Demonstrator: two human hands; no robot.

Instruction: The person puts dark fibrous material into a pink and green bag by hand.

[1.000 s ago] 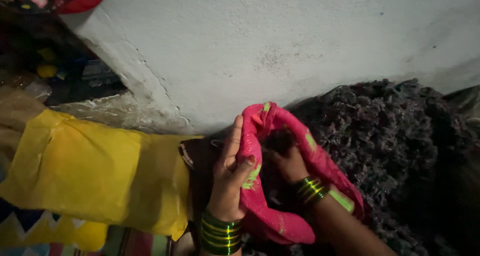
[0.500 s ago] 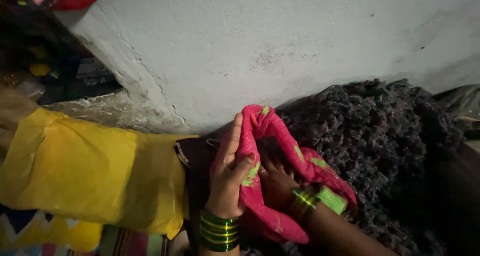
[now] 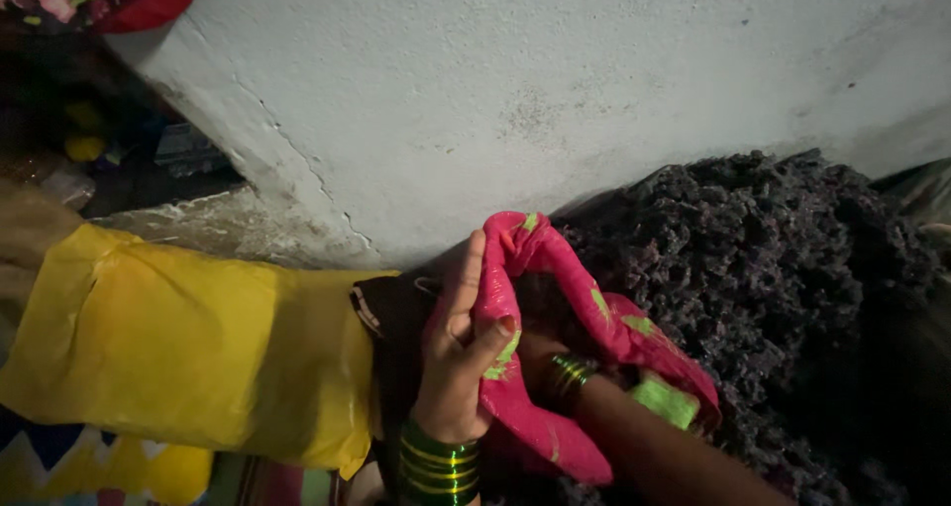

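My left hand (image 3: 458, 353) grips the near edge of a pink cloth cover with green patches (image 3: 555, 268) and holds its mouth open. Green bangles (image 3: 437, 463) ring that wrist. My right hand is pushed down inside the cover and is hidden; only the wrist with green bangles (image 3: 565, 375) and the forearm (image 3: 664, 456) show. A heap of dark grey-purple fluffy stuffing (image 3: 763, 258) lies right of the cover, against the wall.
A rough white plaster wall (image 3: 555, 80) with a crack rises behind. A yellow cloth (image 3: 188, 343) lies at the left over a zigzag-patterned mat (image 3: 59, 461). Dim clutter fills the upper-left corner (image 3: 89, 140).
My right hand has gone deeper into the pink cover, from fingers showing at its mouth to fully hidden. My left hand keeps its grip.
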